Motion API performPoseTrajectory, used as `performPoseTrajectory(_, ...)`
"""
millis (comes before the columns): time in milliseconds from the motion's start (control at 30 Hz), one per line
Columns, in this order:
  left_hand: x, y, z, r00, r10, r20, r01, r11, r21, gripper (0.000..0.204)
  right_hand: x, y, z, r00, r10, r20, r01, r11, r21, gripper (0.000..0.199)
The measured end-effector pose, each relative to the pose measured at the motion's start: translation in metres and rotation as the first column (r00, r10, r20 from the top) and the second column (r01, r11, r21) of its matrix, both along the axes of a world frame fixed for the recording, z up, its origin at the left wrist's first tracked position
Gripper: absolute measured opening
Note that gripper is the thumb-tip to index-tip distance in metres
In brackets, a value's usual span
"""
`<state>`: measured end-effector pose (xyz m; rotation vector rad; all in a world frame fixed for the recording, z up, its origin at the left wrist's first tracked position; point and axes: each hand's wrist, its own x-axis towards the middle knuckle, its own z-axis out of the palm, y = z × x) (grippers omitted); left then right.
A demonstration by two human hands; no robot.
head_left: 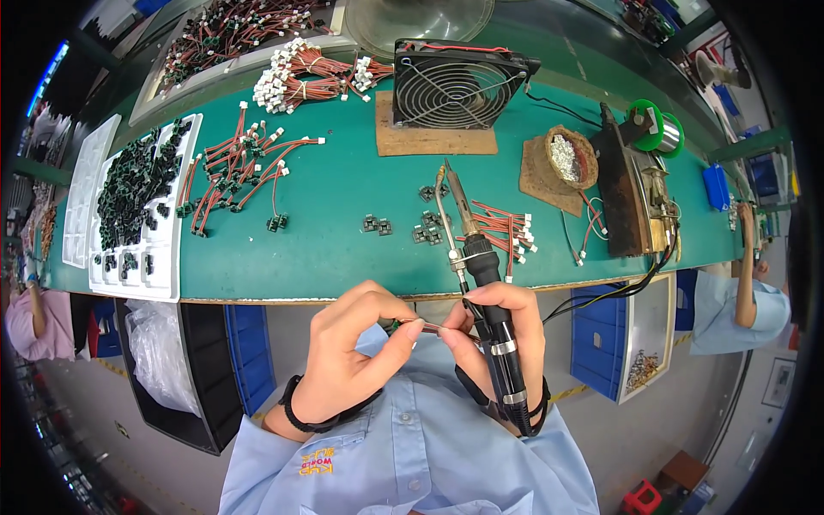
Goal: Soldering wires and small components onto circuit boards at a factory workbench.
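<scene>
My left hand is closed in a pinch on one end of a short wire lead, just off the bench's front edge. A bit of green shows beside those fingertips, mostly hidden. My right hand pinches the lead's other end between thumb and finger. The same hand also keeps a black soldering iron with a solder feed tube, its tip pointing away over the bench. Beyond the iron lie small dark switch-like parts and several red-and-black wire leads with white connectors.
A caged fan stands on a brown board. On the right are a bowl of silvery bits, a soldering station and a solder spool. On the left, a white tray holds dark parts, near loose wired pieces.
</scene>
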<state>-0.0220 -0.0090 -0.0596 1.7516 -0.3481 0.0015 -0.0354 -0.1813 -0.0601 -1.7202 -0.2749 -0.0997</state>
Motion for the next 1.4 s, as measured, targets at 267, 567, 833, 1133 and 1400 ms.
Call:
performPoseTrajectory(267,0.001,-0.003,0.003,0.998,-0.041,0.057,0.034,0.992,0.123,0.007,0.005,0.004,0.004,1.000,-0.018,-0.003,0.018,0.999,-0.032,0.043)
performPoseTrajectory(567,-0.001,-0.008,-0.001,0.993,-0.004,0.121,-0.012,0.991,0.130,0.007,0.006,0.004,0.001,0.991,-0.053,0.124,0.073,0.984,-0.160,0.040)
performPoseTrajectory(833,-0.002,-0.001,-0.006,0.998,-0.054,-0.043,0.051,0.997,-0.053,0.017,0.002,-0.002,-0.006,0.997,-0.067,-0.044,0.072,0.990,0.122,0.041)
performPoseTrajectory(1133,0.000,-0.001,-0.002,0.892,-0.198,-0.406,-0.077,0.819,-0.569,0.027,0.002,-0.006,-0.004,0.994,0.057,-0.095,-0.036,0.978,0.207,0.041)
performPoseTrajectory(1400,0.006,0.000,-0.003,0.758,-0.398,-0.517,-0.164,0.651,-0.741,0.023,0.003,0.000,0.003,0.994,0.078,-0.071,-0.064,0.981,0.181,0.042)
